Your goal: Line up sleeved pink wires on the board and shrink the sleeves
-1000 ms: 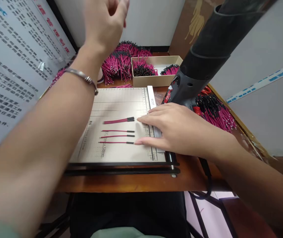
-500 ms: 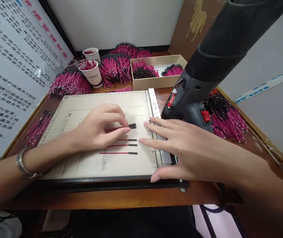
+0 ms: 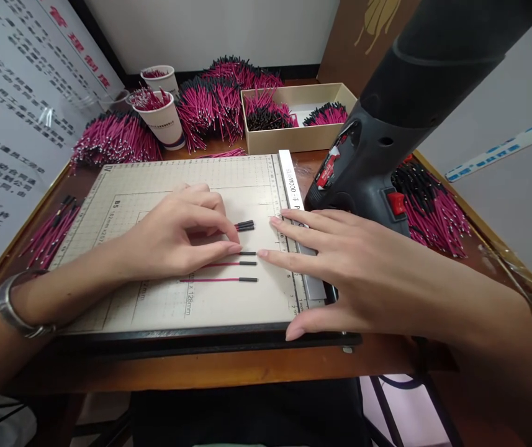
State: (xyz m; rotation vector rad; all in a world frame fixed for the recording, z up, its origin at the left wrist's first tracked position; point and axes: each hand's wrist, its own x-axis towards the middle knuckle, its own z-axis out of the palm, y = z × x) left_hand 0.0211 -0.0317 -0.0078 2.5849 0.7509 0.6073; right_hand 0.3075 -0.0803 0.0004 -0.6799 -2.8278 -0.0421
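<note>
In the head view, the left hand (image 3: 179, 230) hides most of the magenta lengths of a small wire bundle (image 3: 246, 225), leaving its black ends in sight. It also covers nearly all of the uppermost single wire (image 3: 249, 253) except the black tip. The power tool (image 3: 372, 149) is cut off by the top edge, and the right hand (image 3: 335, 267) covers part of the trimmer's white rail (image 3: 288, 177).

The left thumb and forefinger are drawn almost together just beside that uppermost wire's black end; whether they pinch it, I cannot tell. The middle wire (image 3: 247, 263) and the lowest wire (image 3: 219, 280) lie below on the trimmer board (image 3: 228, 304), nearer the person. The right hand's fingers are spread, the middle ones pointing at the black ends from across the rail.

Half a second ago the left fingertips were at the bundle; now they have shifted to the uppermost single wire, while the right hand stays spread.
</note>
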